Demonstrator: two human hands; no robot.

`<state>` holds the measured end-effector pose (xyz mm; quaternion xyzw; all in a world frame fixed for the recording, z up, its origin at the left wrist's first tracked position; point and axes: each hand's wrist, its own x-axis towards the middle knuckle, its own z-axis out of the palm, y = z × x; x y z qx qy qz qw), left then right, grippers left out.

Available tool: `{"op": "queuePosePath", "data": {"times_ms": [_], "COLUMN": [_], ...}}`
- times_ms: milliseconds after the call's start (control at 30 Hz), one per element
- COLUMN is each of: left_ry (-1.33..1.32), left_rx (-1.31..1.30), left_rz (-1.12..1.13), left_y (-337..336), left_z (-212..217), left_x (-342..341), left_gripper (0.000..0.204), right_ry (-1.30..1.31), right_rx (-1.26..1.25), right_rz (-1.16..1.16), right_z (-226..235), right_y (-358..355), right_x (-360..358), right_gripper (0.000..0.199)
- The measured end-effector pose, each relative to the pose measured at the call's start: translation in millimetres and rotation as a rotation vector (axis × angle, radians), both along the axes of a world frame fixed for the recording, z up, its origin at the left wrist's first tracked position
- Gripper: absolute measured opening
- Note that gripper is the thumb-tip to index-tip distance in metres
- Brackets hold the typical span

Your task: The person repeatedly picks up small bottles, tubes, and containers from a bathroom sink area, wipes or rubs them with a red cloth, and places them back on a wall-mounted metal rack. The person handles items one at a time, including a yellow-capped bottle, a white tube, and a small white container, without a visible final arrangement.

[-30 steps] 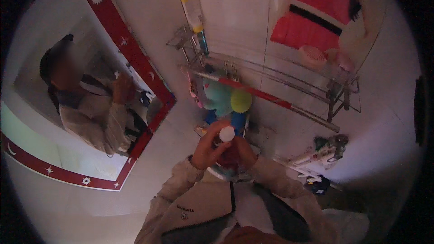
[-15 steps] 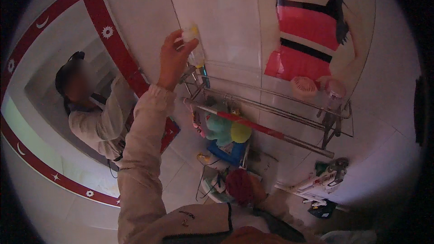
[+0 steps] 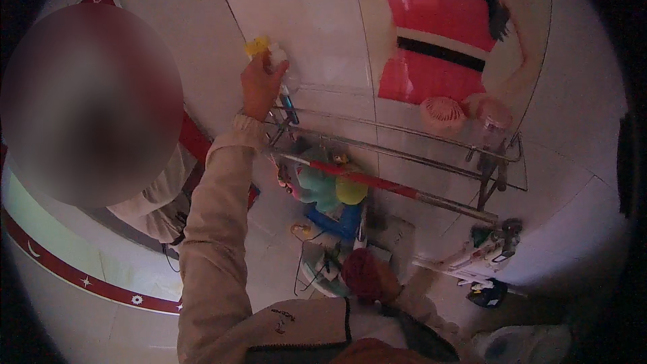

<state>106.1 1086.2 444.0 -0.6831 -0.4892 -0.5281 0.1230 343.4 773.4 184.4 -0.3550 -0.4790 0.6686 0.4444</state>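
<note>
The left hand (image 3: 261, 91) grips a small white item (image 3: 276, 54), the right hand (image 3: 386, 284) a dark red object (image 3: 362, 272); brushing the yellow-topped tube (image 3: 255, 46) could topple it.

Smooth plastic-looking container (image 3: 278, 55), shiny metal rack (image 3: 387, 185), glossy wall tiles (image 3: 313, 34), matt cloth sleeve (image 3: 219, 243)

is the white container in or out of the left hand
In: the left hand is curled around the white container, whose top shows above it.

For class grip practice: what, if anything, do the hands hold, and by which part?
Left hand: a small white item, by its lower part. Right hand: a dark red item, exact grip unclear.
</note>
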Motion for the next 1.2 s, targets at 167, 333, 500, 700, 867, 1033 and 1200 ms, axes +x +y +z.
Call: {"op": "queuePosePath", "data": {"times_ms": [167,333,500,700,867,1033,1200], "left_ry": [0.03,0.177,-0.102,-0.254,-0.383,-0.067,-0.08], "left_rx": [0.13,0.236,0.33,0.005,-0.853,-1.092,-1.167], "left_rz": [-0.07,0.043,-0.303,-0.219,-0.103,-0.056,-0.081], "left_y": [6,-12,-118,-213,-268,-309,-349], "left_z": [-5,1,-29,-205,-410,-516,-680], "left_x": [-4,-16,-2,-33,-53,-45,-35], "left_gripper": [0.048,0.04,0.026,0.014,0.023,0.022,0.011], "right_ry": [0.384,0.783,1.011,0.788,0.678,0.185,0.222], "right_rx": [-0.34,-0.506,-0.394,-0.614,-0.744,-0.64,-0.706], "right_rz": [0.07,0.107,-0.072,-0.098,-0.103,-0.344,-0.356], "right_z": [15,-17,-90,-82,-81,-82,-124], "right_y": [2,8,6,-10,-19,-32,-53], "right_x": [-6,-4,15,32,35,34,48], "right_gripper": [0.029,0.031,0.032,0.035,0.037,0.043,0.047]}}
